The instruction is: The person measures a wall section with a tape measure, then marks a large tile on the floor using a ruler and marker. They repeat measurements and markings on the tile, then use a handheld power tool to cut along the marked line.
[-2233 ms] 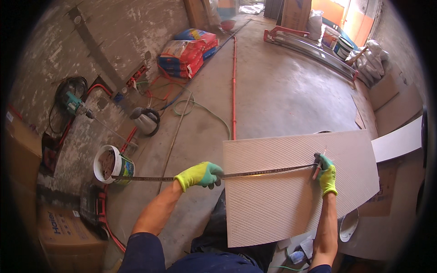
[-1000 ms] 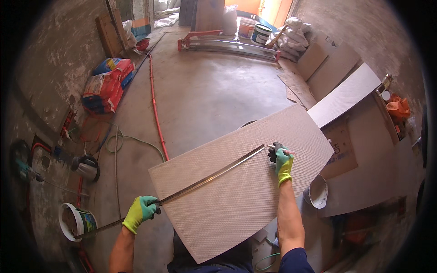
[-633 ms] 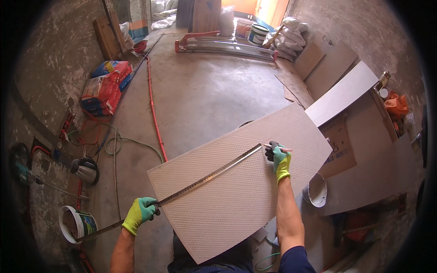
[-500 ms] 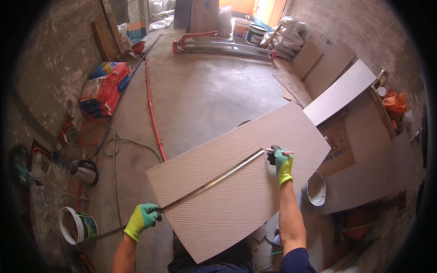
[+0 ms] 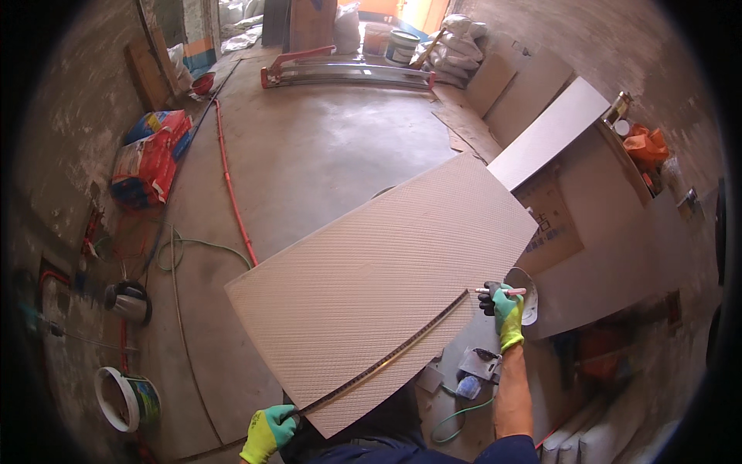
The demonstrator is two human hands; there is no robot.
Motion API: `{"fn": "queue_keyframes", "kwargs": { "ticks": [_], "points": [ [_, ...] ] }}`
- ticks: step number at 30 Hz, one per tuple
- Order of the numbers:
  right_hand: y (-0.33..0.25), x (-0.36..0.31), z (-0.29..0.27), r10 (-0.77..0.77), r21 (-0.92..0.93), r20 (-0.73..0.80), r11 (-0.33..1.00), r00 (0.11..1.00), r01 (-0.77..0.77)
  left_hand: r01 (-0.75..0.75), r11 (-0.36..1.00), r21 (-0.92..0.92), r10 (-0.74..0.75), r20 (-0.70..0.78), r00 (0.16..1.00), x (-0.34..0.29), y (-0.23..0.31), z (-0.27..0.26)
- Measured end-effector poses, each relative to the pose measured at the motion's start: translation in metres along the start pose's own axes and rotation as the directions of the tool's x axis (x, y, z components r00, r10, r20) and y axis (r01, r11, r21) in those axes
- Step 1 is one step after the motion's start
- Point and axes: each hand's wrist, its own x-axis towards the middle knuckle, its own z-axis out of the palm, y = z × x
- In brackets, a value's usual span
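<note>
A large beige tile (image 5: pixel 363 271), its ribbed face up, lies tilted in front of me. Across its near part runs a long, thin, marked steel ruler (image 5: pixel 386 358). My left hand (image 5: pixel 270 431), in a green and yellow glove, closes on the ruler's near end at the tile's lower left corner. At the right edge my gloved right hand (image 5: pixel 504 313) grips a slim pale pink pen (image 5: pixel 514 291), whose tip is by the ruler's far end. Whether these fingers also touch the ruler is hard to tell. What supports the tile is mostly hidden.
A white bucket (image 5: pixel 116 402) stands at left, near a kettle (image 5: pixel 130 301) and red bags (image 5: pixel 151 162). A red pipe (image 5: pixel 229 182) runs along the floor. Beyond lies a tile cutter (image 5: pixel 348 73). Tile slabs (image 5: pixel 549 135) lean right; a pale bucket (image 5: pixel 529 301) sits behind my right hand.
Both hands and the ruler have moved toward me, from the tile's middle to its near edge. The right hand has also shifted right. The view has turned slightly.
</note>
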Motion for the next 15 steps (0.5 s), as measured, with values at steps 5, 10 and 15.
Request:
{"fn": "queue_keyframes", "kwargs": {
  "ticks": [5,10,15],
  "points": [
    [-0.001,-0.008,-0.005,-0.209,0.059,-0.040,0.976,0.977,0.211,0.292,0.907,-0.304,-0.242,0.190,0.951,0.002,0.014,-0.011],
    [0.024,-0.015,0.032,-0.742,-0.299,-0.012,0.643,0.671,0.705,0.403,0.672,-0.621,-0.246,0.325,0.913,0.025,0.020,-0.025],
    [0.006,-0.055,0.089,-0.810,-0.269,0.140,0.522,0.569,0.809,0.372,0.711,-0.597,-0.278,0.248,0.928,0.053,0.026,-0.041]
  ]
}}
